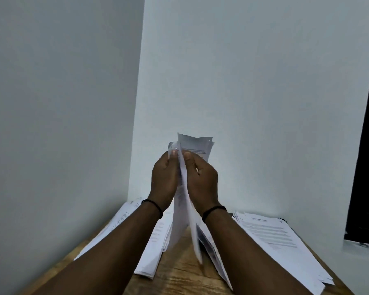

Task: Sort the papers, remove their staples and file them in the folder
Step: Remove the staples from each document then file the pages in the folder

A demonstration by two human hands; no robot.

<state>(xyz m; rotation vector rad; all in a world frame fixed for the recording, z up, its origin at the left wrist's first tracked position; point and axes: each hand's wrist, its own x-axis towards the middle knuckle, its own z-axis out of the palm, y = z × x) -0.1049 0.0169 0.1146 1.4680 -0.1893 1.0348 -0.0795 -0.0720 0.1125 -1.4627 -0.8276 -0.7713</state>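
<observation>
I hold a stapled set of printed white papers (186,209) upright in front of me, above the wooden table (183,271). My left hand (163,179) pinches the top corner from the left with thumb and fingers. My right hand (202,179) pinches the same top edge from the right, thumb on the sheets. The pages hang down and fan apart between my wrists. No staple or folder can be made out.
Paper stacks lie on the table: one at the left (117,222), one in the middle (156,248), a large one at the right (281,243). Pale walls meet in a corner behind the table. A dark panel (366,167) stands at the far right.
</observation>
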